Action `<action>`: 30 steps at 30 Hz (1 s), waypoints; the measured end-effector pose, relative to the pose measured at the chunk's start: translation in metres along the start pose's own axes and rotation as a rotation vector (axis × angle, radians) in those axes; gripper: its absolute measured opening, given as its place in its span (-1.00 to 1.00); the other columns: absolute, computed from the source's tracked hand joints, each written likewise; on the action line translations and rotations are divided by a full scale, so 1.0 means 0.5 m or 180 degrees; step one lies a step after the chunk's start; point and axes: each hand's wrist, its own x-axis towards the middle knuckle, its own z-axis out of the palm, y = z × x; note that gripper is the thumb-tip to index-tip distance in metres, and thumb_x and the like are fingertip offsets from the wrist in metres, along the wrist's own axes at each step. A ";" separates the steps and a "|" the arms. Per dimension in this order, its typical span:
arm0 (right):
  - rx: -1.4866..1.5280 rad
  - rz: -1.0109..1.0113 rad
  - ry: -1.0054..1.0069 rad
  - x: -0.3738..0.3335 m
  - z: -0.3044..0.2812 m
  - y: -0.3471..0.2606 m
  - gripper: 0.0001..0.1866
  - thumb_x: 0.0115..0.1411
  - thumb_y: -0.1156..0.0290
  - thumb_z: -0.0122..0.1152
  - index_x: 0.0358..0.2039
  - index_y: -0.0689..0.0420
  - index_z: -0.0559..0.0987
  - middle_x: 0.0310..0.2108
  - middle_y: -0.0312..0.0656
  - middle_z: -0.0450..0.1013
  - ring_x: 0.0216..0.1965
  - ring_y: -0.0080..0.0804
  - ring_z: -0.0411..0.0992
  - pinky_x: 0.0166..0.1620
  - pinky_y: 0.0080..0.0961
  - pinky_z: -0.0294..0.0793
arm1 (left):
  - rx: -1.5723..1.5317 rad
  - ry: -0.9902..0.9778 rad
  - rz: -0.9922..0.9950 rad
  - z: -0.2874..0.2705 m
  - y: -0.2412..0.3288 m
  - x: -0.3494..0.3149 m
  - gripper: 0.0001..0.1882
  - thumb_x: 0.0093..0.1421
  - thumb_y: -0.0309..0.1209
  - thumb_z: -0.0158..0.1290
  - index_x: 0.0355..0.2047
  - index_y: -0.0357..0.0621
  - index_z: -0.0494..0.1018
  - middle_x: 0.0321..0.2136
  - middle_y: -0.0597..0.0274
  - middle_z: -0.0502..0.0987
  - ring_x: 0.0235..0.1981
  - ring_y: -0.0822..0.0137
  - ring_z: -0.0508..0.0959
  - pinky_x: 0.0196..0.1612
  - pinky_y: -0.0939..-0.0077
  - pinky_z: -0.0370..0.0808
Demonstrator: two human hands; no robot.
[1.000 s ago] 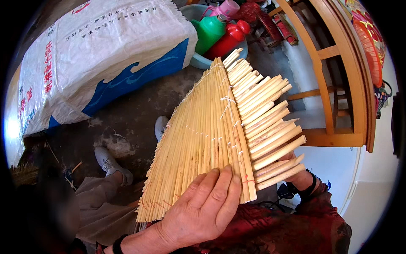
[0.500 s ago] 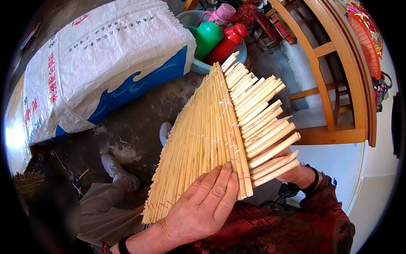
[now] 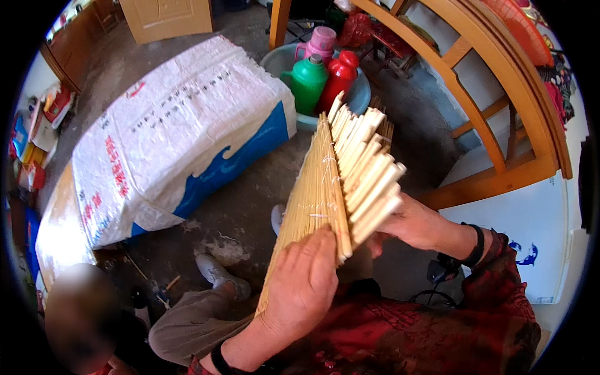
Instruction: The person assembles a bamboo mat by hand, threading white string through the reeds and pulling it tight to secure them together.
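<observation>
A mat of straw-coloured reed stalks (image 3: 300, 199), tied with rows of thin string, stands steeply tilted in front of me. Thicker pale stalk ends (image 3: 369, 169) fan out along its right side. My left hand (image 3: 303, 278) is closed over the mat's near end, its fingers bent over the front face. On the other side, my right hand (image 3: 409, 220) grips the mat near the lower pale ends; part of its fingers is hidden behind the stalks.
A large white and blue woven sack (image 3: 181, 119) lies to the left. Beyond the mat, a basin (image 3: 275, 59) holds green, red and pink thermos flasks. Wooden furniture (image 3: 475, 106) stands at right. A leg in grey trousers (image 3: 181, 325) and a person's blurred head (image 3: 81, 319) are at lower left.
The mat has turned more edge-on, showing less of its face. My left hand's fingers have gone from lying flat to bent around it. More of my right hand shows.
</observation>
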 end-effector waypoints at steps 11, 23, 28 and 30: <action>-0.2764 -0.3436 0.1910 0.084 -0.058 -0.082 -0.37 -0.03 0.33 0.27 0.07 0.13 0.28 0.00 -0.04 0.22 0.04 -0.11 0.19 0.08 -0.31 0.16 | -0.0861 0.0340 -0.1668 -0.180 -0.062 0.047 -0.58 -0.04 -0.64 -0.04 -0.10 -0.24 0.36 -0.37 0.12 0.48 -0.33 0.43 0.47 -0.19 0.60 0.38; -0.2223 -0.3626 0.0872 0.165 0.080 -0.056 -0.81 -0.05 0.43 0.24 -0.38 0.15 0.49 -0.49 -0.16 0.35 -0.43 -0.22 0.39 -0.40 -0.44 0.34 | 0.0411 0.0118 -0.1505 -0.268 -0.079 -0.007 -0.49 -0.13 -0.57 0.09 -0.09 -0.18 0.27 -0.25 -0.01 0.43 -0.19 0.02 0.45 -0.13 0.31 0.39; -0.2285 -0.3694 0.0883 0.191 0.164 -0.030 -0.80 -0.07 0.46 0.28 -0.40 0.17 0.49 -0.49 -0.18 0.35 -0.48 -0.24 0.38 -0.43 -0.47 0.34 | 0.1365 0.0215 -0.1423 -0.262 -0.133 -0.080 -0.35 -0.22 -0.52 0.25 -0.08 -0.21 0.24 -0.25 0.00 0.40 -0.18 -0.02 0.40 -0.14 0.27 0.35; -0.2363 -0.3686 0.0868 0.197 0.192 -0.025 -0.80 -0.07 0.46 0.28 -0.40 0.17 0.49 -0.49 -0.18 0.35 -0.48 -0.24 0.39 -0.44 -0.47 0.34 | 0.1387 0.0431 -0.1288 -0.259 -0.141 -0.100 -0.36 -0.24 -0.54 0.26 -0.10 -0.19 0.27 -0.27 0.03 0.39 -0.21 0.00 0.41 -0.19 0.27 0.37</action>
